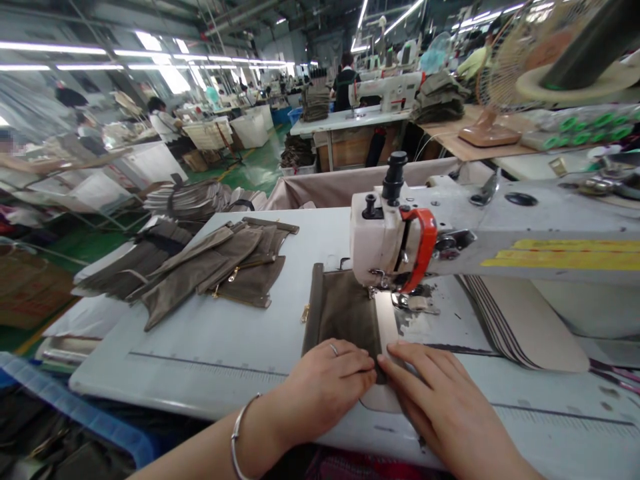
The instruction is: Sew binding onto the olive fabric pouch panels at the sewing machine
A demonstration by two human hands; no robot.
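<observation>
Before the white sewing-machine head, my left hand presses olive-brown rectangular fabric panel, right hand flat cream strip, grips I can't tell; uneven pressure could skew both.

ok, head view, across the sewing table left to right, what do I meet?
Pile of brown zippered pieces → brown piece at the needle → pale strip → orange part of the machine head → stack of pale panels.
</observation>
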